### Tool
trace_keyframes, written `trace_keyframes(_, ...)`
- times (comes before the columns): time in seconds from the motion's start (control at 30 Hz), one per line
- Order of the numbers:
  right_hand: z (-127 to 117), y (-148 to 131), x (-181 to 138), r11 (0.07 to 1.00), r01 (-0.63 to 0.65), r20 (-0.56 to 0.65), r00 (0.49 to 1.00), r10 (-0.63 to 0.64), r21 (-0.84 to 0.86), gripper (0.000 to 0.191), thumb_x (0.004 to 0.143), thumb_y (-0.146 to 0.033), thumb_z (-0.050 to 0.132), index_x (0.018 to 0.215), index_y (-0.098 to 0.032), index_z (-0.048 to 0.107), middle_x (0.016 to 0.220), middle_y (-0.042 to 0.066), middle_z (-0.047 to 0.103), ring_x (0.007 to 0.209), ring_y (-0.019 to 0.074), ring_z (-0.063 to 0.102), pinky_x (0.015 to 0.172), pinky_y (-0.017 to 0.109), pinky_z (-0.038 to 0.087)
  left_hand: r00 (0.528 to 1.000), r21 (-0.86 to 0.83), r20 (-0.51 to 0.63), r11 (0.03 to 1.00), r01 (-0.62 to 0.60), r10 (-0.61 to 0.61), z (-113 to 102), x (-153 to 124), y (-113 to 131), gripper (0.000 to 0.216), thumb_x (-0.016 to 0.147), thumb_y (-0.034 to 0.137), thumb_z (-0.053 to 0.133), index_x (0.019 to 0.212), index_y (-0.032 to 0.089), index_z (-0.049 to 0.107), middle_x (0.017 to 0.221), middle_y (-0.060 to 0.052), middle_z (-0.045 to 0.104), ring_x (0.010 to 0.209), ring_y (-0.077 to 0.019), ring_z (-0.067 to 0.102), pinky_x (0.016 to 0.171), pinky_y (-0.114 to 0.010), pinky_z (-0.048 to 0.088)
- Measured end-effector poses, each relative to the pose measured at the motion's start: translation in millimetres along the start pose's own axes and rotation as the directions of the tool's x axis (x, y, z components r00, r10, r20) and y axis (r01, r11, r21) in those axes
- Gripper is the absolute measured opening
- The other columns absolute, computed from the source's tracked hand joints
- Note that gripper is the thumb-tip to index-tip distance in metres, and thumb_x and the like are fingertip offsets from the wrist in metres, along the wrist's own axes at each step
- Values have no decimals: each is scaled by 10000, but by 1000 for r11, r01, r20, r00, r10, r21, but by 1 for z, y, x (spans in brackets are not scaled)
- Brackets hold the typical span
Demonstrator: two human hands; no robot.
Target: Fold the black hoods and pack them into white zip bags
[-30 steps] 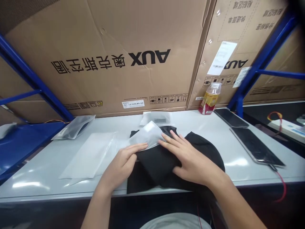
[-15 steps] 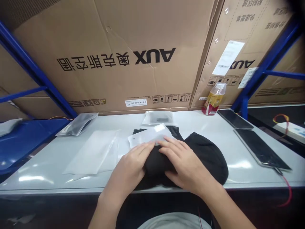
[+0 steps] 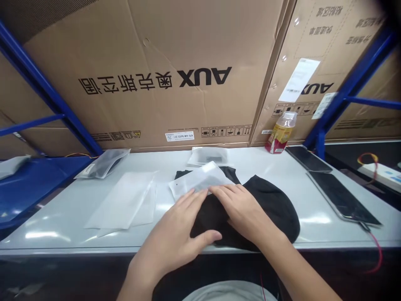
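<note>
A folded piece of black cloth [image 3: 273, 207] lies at the front edge of the bench, with a rounded lobe toward the right. On top of it rests a frosted plastic bag [image 3: 200, 177] with a small hole near its left corner. My left hand [image 3: 175, 234] lies over the cloth's left side, fingers stretched to the bag's near edge and thumb pointing right. My right hand [image 3: 247, 211] reaches over from the other side; its straight fingers touch the same edge near the left fingertips. Its thumb is mostly hidden below the palm.
Flat frosted bags [image 3: 122, 202] lie left on the white bench [image 3: 62, 217]. Further back are another bag [image 3: 105, 163] and a bag with a dark label [image 3: 208, 156]. A drink bottle [image 3: 282, 133] and two phones [image 3: 343, 196] [image 3: 308, 159] stand right. Large cartons [image 3: 150, 42] close off the back.
My left thumb has swung out to the right over the cloth. My right hand's spread fingers have drawn together and moved slightly nearer me. The cloth and bag have hardly moved.
</note>
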State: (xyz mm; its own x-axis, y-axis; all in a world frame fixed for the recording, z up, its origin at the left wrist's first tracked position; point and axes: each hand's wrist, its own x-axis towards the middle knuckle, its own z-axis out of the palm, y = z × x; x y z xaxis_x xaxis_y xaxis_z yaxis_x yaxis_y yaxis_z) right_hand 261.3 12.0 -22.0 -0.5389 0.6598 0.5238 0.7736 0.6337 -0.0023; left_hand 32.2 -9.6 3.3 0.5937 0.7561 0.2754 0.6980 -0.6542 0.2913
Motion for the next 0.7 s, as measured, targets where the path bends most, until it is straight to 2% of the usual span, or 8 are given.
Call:
trace_keyframes(0.1, -1, -3, 5, 998, -44, -50, 998, 42, -41, 528, 844, 44, 487, 1348, -99, 554, 1059, 120, 763, 905, 277, 687, 801, 442, 496, 990, -38, -132, 998, 40, -45, 9, 8, 10, 723, 1004, 365, 683, 1630, 241, 344, 1571, -105, 570, 1445, -318, 554, 1161, -521, 524)
trace_keyframes(0.27, -5, -10, 7, 986, -150, -91, 985, 144, -73, 445, 838, 15, 536, 1241, -165, 593, 1026, 94, 712, 885, 270, 602, 813, 427, 429, 974, -155, -223, 988, 4, -39, 3, 10, 19, 531, 1066, 167, 528, 1562, 326, 426, 1446, -28, 670, 1295, -204, 662, 1078, -364, 564)
trace_keyframes(0.37, -4, -13, 7, 977, -199, -19, 980, 198, -77, 409, 780, 38, 566, 1126, -170, 629, 1014, 103, 675, 878, 279, 569, 750, 408, 420, 981, -112, -193, 994, -10, -12, 2, 9, 20, 516, 1061, 133, 492, 1539, 325, 455, 1432, -33, 674, 1279, -214, 661, 1056, -399, 567)
trace_keyframes(0.43, -7, -9, 5, 980, -187, 30, 982, 189, -64, 451, 724, 55, 596, 1109, -177, 639, 1016, 93, 660, 899, 279, 573, 744, 395, 443, 993, -36, -117, 999, -1, -3, 6, 10, 17, 543, 1014, 221, 620, 1530, 287, 469, 1484, -67, 638, 1360, -286, 608, 1084, -487, 554)
trace_keyframes(0.5, -14, -3, -1, 985, -164, 105, 982, 158, 46, 563, 714, 32, 650, 1225, -201, 622, 1109, 77, 658, 983, 271, 595, 813, 385, 493, 998, 54, -55, 998, 13, -10, 11, 11, 13, 668, 925, 319, 762, 1527, 250, 481, 1550, -101, 585, 1440, -371, 531, 1125, -590, 514)
trace_keyframes(0.57, -24, 5, -9, 957, -178, 185, 973, 137, 228, 613, 790, -72, 723, 1354, -261, 571, 1247, 57, 648, 1106, 257, 610, 925, 382, 519, 999, 114, -42, 993, 9, -4, 17, 13, 9, 664, 913, 282, 773, 1517, 236, 502, 1562, -99, 579, 1459, -387, 513, 1142, -617, 498)
trace_keyframes(0.63, -31, 11, -16, 908, -224, 215, 964, 154, 355, 514, 894, -177, 726, 1365, -308, 566, 1305, 40, 647, 1166, 244, 618, 996, 395, 510, 997, 123, -80, 992, -6, 16, 20, 15, 5, 552, 958, 114, 632, 1488, 236, 537, 1509, -67, 634, 1415, -326, 574, 1131, -547, 530)
trace_keyframes(0.7, -32, 12, -19, 898, -240, 184, 966, 183, 368, 378, 945, -152, 674, 1283, -304, 601, 1246, 29, 673, 1119, 232, 638, 980, 402, 508, 987, 102, -154, 994, -31, 47, 20, 16, 5, 560, 944, -12, 479, 1438, 231, 584, 1437, -45, 689, 1347, -270, 635, 1094, -469, 562)
